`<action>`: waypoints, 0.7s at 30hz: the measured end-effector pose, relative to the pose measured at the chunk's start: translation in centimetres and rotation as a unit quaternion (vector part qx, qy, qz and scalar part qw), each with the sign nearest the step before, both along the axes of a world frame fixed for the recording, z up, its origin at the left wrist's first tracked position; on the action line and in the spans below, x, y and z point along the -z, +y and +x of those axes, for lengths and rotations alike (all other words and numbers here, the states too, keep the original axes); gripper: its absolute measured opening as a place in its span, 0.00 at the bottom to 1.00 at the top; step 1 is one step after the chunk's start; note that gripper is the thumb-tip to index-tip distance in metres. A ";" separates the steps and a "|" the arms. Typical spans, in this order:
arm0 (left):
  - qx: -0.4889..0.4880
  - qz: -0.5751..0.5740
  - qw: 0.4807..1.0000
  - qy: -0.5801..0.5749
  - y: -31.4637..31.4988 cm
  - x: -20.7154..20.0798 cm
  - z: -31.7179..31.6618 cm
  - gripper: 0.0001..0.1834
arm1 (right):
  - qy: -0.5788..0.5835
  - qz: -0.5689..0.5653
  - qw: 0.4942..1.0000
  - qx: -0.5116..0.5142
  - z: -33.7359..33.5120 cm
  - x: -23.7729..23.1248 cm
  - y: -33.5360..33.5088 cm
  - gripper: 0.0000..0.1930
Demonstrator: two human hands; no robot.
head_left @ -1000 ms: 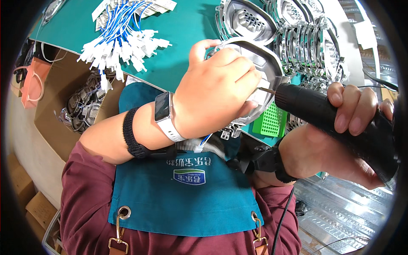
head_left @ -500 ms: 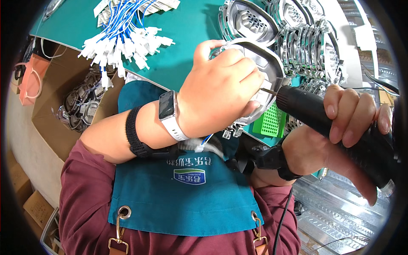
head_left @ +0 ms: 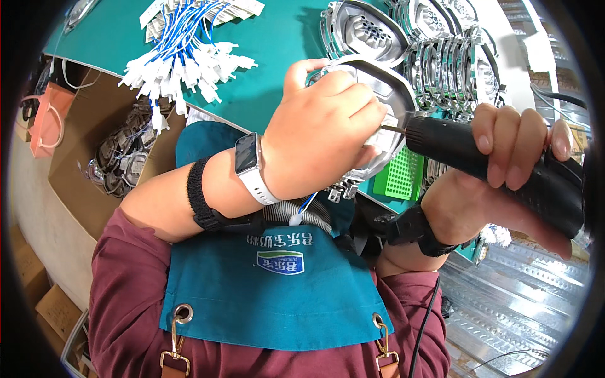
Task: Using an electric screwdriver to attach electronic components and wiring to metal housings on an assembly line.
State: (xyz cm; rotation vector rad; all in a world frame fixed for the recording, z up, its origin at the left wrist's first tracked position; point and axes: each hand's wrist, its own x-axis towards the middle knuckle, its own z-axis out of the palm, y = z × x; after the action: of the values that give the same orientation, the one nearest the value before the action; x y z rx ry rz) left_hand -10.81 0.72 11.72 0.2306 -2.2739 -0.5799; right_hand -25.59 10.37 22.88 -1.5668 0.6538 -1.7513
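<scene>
My left hand [head_left: 331, 123] is wrapped over a silvery metal housing [head_left: 396, 88] with a rounded rim, held tilted above the table's near edge. Its thumb and fingers grip the housing, and the hand covers much of that part. A blue-and-white wire with a white connector [head_left: 295, 218] hangs below it. In my right hand [head_left: 513, 157] is a black electric screwdriver [head_left: 447, 142], its shaft pointing left. The thin bit reaches the housing close to my left fingertips; its tip, and any screw there, is hidden.
Behind the housing stand several similar metal housings [head_left: 368, 34], with a stacked row [head_left: 447, 69] beside them. A green perforated tray [head_left: 398, 176] sits by the table edge. White connectors on blue wires [head_left: 186, 72] lie at back left. A cardboard box [head_left: 79, 145] holds metal parts.
The screwdriver and my right hand have shifted slightly up, the tool now nearer level. The housing and my left hand have moved a little left.
</scene>
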 end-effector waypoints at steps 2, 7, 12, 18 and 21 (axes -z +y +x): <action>-0.009 -0.005 1.000 0.001 0.0 0.0 0.0 0.27 | 0.033 -0.008 0.999 0.007 0.5 -0.1 -0.3 0.47; -0.007 -0.002 1.000 0.026 0.1 0.1 0.0 0.26 | 0.055 -0.025 0.996 0.067 2.5 0.0 -0.1 0.50; -0.007 -0.009 0.999 0.037 0.2 0.1 -0.1 0.22 | 0.086 -0.044 0.995 0.040 1.5 0.1 -0.2 0.49; 0.001 -0.006 0.999 0.034 0.5 0.2 0.2 0.20 | 0.061 -0.028 0.997 0.044 1.0 0.0 0.3 0.47; -0.004 -0.024 0.998 0.052 0.7 0.4 0.3 0.20 | 0.064 -0.023 0.998 0.019 0.9 -0.2 0.1 0.46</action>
State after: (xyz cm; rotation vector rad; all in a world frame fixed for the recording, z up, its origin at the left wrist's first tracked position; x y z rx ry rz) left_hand -10.50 1.38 11.29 0.1819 -2.1819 -0.5213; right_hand -24.71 10.43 23.08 -1.7187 0.7153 -1.7154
